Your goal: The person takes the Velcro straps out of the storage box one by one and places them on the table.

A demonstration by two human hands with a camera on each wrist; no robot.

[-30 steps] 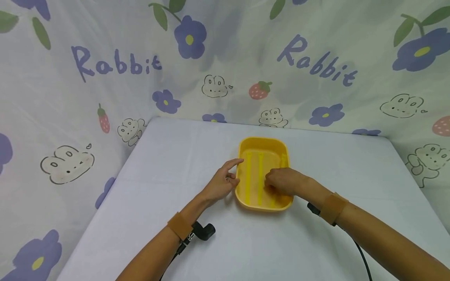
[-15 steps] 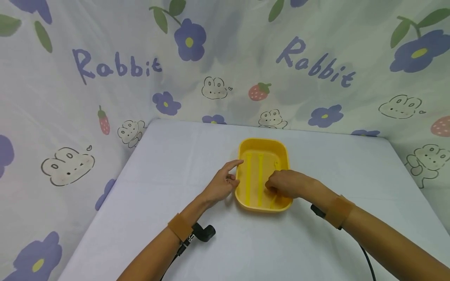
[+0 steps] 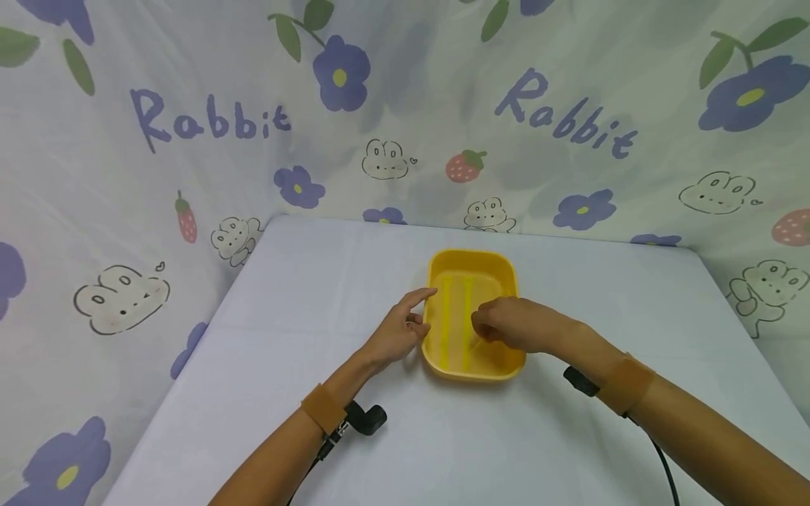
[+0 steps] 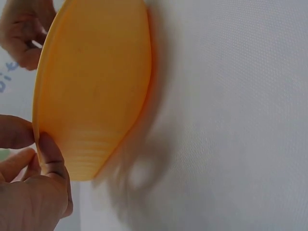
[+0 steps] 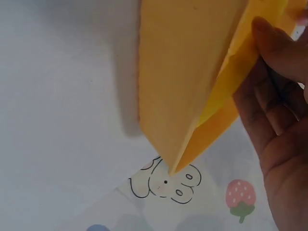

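Observation:
A shallow yellow tray (image 3: 457, 337) with rounded corners stands on the table. My left hand (image 3: 395, 334) is at its left side; in the left wrist view the thumb and a finger pinch its rim. Two thin yellow strips, a left strip (image 3: 446, 323) and a middle strip (image 3: 467, 295), lie lengthwise on the tray floor. Over the right half, my right hand (image 3: 512, 325) is curled downward. In the right wrist view a bright yellow strip (image 5: 222, 91) runs from its fingers down inside the tray wall. The fingertips are partly hidden in the head view.
A white cloth covers the table (image 3: 316, 281). Behind and beside it hangs a curtain (image 3: 405, 91) printed with rabbits, flowers and strawberries. Each wrist wears a brown band, the left band (image 3: 324, 409) and the right band (image 3: 625, 384), with a black camera and cable.
The strip at the tray's right side, first lying lengthwise, has shifted and slanted with my right hand, which has moved slightly up and left. My left hand stays at the rim.

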